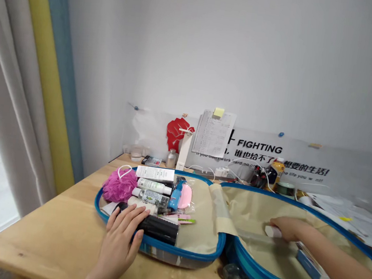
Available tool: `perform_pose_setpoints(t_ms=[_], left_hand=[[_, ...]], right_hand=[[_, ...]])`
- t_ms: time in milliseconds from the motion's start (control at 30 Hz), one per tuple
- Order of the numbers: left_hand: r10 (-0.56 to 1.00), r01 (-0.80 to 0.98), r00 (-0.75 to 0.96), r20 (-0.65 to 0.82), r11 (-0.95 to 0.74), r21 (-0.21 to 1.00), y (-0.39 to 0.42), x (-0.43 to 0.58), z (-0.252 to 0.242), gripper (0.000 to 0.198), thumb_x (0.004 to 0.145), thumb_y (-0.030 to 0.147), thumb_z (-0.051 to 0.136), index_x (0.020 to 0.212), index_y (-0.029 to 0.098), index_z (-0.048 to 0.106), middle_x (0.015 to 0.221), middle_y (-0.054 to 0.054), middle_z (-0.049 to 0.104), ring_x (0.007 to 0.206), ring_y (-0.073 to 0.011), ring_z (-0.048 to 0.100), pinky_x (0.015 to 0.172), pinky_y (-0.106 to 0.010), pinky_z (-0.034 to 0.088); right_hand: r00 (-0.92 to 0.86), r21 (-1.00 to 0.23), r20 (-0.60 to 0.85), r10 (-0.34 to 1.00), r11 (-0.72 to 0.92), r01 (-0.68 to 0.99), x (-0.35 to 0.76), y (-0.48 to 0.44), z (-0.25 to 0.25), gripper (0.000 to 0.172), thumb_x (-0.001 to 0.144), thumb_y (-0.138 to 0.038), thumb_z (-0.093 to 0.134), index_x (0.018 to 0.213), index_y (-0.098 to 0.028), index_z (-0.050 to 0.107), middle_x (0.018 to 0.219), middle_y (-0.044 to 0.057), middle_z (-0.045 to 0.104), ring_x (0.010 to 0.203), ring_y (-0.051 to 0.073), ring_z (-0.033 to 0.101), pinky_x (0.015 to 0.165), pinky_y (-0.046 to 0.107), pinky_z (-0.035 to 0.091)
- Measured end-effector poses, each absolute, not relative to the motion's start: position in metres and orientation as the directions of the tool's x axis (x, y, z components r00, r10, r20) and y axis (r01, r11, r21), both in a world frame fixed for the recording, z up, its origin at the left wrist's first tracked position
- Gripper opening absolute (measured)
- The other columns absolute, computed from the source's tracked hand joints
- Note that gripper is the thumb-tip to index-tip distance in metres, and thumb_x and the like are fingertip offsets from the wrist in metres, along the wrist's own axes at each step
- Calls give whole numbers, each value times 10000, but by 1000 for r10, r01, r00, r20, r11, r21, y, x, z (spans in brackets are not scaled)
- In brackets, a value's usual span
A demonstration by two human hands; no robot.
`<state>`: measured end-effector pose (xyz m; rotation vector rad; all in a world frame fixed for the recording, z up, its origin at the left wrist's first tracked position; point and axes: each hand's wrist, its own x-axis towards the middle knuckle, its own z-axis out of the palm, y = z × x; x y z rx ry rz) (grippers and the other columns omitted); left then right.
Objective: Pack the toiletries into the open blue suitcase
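Note:
An open suitcase with blue edging and a beige lining lies spread on the table. My left hand rests over a long black object at the near edge of its left half, fingers stretched out. Beside it lie several toiletry bottles, a white box, a pink bath puff, a blue bottle and a pink item. Over the right half, my right hand is closed around a white cylindrical container. A blue-and-white box lies below my right forearm.
The wooden table extends left towards the curtain. Behind the suitcase stand a white lamp, a small bottle and an orange bottle. Papers lie at the right. A clear round object sits by the suitcase hinge.

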<state>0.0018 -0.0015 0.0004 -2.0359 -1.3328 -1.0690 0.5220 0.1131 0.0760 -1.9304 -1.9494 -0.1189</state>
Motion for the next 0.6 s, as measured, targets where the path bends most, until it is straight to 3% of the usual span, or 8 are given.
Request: perform_pose_setpoints(t_ms=[100,167,267,367,467,600], left_hand=[[531,910,220,819,-414,24,-1,2,0,384,915,232,426,1273,244,564,1250,-30,656,1208,-196,542,1137,-359,164],[536,910,215,817,-414,32,-1,1,0,387,913,238,429,1274,251,567,1253,-30,654,1208,-200,544,1135,-369,176],[545,908,214,811,-417,41,0,1,-1,389,911,242,438,1276,257,569,1256,-25,653,1212,-200,543,1134,-376,186],[539,906,215,814,-422,40,0,1,-3,384,913,237,439,1273,253,570,1249,-21,657,1213,-195,540,1140,-373,172],[544,907,207,813,-419,49,0,1,-4,388,909,236,443,1276,256,569,1248,-23,656,1215,-198,538,1139,-375,180],[549,906,197,812,-419,64,1,1,-4,402,900,238,452,1283,274,569,1252,-22,652,1208,-202,546,1136,-380,202]], right_hand=[[-2,-197,90,996,20,980,520,110,78,210,519,-320,779,568,-233,594,598,58,606,600,244,629,615,434,516],[-40,-200,23,999,43,979,515,106,86,201,435,-251,747,497,-251,556,585,85,612,583,301,635,603,469,511],[-98,-234,50,994,107,966,499,102,110,172,501,-334,662,662,-285,622,740,102,683,727,347,669,703,489,526],[-161,-283,131,978,193,940,469,102,145,361,675,-437,531,968,-258,641,975,130,703,897,327,669,821,463,520],[-268,-312,193,944,318,896,417,105,179,523,783,-464,428,1219,-204,555,1223,152,628,1058,295,621,901,422,494],[-526,-318,115,843,533,784,317,109,195,487,815,-445,467,1237,-227,570,1229,75,640,1041,222,617,893,347,492]])
